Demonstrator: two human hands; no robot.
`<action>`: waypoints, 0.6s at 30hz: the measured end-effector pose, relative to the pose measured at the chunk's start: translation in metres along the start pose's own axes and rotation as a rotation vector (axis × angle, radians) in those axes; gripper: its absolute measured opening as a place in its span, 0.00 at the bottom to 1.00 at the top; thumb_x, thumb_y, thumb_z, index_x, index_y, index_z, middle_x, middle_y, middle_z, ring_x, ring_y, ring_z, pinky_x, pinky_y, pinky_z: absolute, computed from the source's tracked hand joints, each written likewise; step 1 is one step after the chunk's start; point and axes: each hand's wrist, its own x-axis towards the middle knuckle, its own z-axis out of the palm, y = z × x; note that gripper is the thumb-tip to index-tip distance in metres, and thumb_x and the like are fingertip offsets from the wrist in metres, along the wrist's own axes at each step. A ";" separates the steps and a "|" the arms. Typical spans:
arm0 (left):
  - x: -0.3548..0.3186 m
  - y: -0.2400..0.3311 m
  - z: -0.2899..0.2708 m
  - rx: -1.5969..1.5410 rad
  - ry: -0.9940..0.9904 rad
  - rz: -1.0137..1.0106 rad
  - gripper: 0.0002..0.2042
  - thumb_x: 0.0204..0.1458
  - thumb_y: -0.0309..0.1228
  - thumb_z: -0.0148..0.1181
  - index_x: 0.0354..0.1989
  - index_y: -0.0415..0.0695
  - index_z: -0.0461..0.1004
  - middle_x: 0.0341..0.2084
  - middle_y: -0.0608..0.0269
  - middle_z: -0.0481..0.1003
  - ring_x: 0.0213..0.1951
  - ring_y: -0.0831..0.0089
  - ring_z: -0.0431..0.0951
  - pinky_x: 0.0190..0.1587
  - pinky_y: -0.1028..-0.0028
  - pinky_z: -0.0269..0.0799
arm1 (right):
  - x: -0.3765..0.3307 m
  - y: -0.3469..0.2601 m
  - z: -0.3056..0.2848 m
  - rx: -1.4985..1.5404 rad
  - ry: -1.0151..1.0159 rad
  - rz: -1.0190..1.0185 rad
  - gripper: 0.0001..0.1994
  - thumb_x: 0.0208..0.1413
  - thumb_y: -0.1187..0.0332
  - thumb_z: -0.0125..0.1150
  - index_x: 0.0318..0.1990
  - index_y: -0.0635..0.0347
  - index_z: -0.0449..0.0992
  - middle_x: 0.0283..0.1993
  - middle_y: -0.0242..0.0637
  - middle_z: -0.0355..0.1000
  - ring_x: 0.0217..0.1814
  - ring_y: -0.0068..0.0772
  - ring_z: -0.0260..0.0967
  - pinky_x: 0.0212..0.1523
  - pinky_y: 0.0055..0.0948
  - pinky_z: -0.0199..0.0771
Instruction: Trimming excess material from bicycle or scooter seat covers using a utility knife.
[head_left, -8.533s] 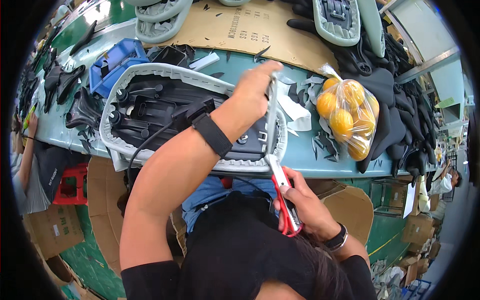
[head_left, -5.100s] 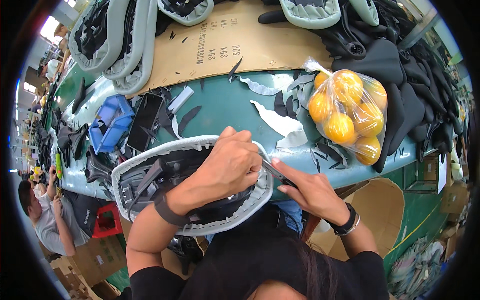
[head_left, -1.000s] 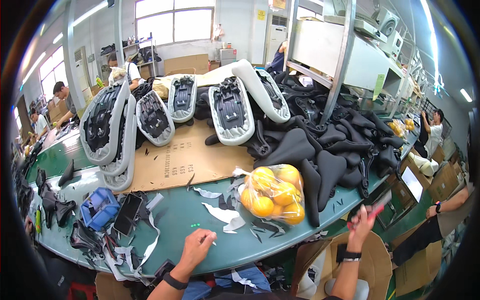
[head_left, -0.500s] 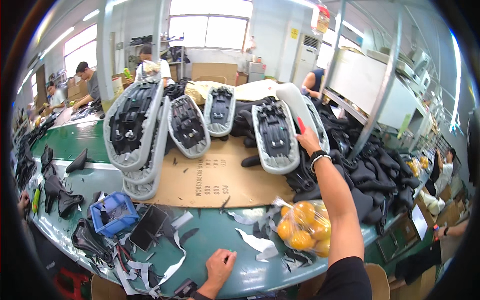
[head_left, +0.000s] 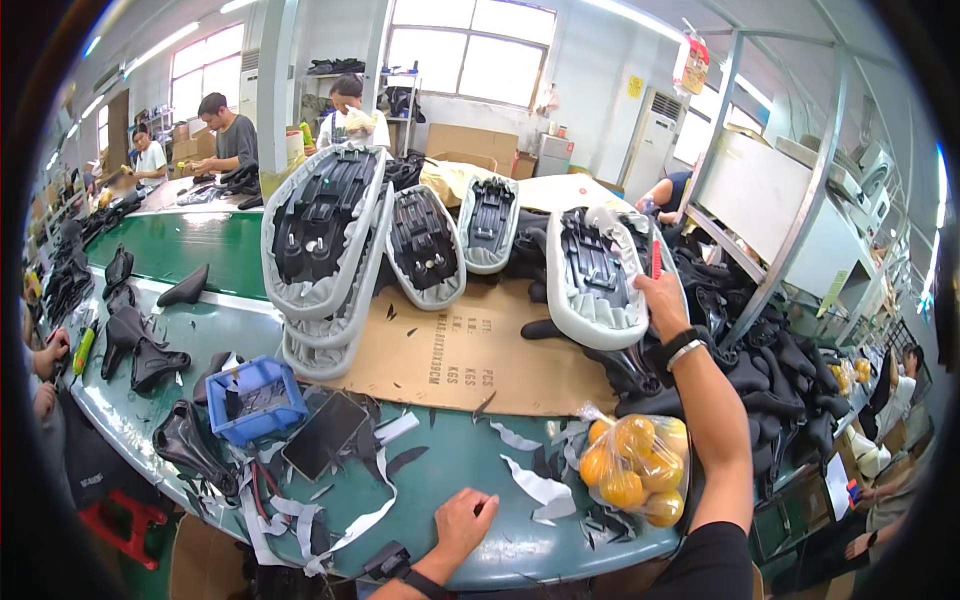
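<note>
My right hand (head_left: 662, 300) reaches far across the table to a grey-rimmed black saddle shell (head_left: 592, 272) that leans upright on a pile. The hand holds red-handled scissors (head_left: 656, 258), and its fingers lie on the shell's right rim. A watch and a bracelet sit on that wrist. My left hand (head_left: 466, 520) rests on the green table top (head_left: 450, 465) near the front edge. Its fingers are loosely spread and hold nothing. White offcut strips (head_left: 540, 490) lie just right of it.
A clear bag of oranges (head_left: 635, 475) sits at the front right. A blue box (head_left: 255, 400) and a dark flat slab (head_left: 325, 450) lie front left. More saddle shells (head_left: 320, 230) lean over a cardboard sheet (head_left: 460, 350). Black covers (head_left: 780, 370) pile up right. People (head_left: 235, 130) work behind.
The view has swung up from the table to the room. My right hand rose from the front right to the far saddle shell. My left hand stayed on the table's front edge.
</note>
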 end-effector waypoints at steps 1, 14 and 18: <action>0.003 -0.004 0.001 0.001 -0.018 -0.001 0.11 0.48 0.36 0.62 0.21 0.41 0.75 0.21 0.60 0.74 0.23 0.66 0.75 0.27 0.69 0.69 | -0.029 -0.020 -0.016 0.165 -0.069 0.045 0.11 0.42 0.68 0.61 0.28 0.69 0.76 0.21 0.34 0.71 0.24 0.28 0.69 0.27 0.29 0.66; 0.007 0.045 -0.117 -1.241 0.220 -0.172 0.37 0.57 0.44 0.54 0.68 0.48 0.39 0.55 0.61 0.64 0.53 0.68 0.67 0.55 0.63 0.63 | -0.340 -0.045 -0.030 -0.018 -0.406 -0.173 0.11 0.49 0.71 0.62 0.40 0.63 0.75 0.23 0.42 0.67 0.22 0.31 0.63 0.28 0.27 0.67; -0.001 0.055 -0.124 -0.944 0.337 -0.269 0.46 0.49 0.40 0.64 0.69 0.50 0.36 0.53 0.52 0.61 0.53 0.64 0.64 0.56 0.64 0.60 | -0.355 -0.014 0.011 0.009 -0.512 -0.149 0.09 0.50 0.73 0.61 0.41 0.61 0.77 0.21 0.33 0.67 0.24 0.17 0.61 0.28 0.20 0.63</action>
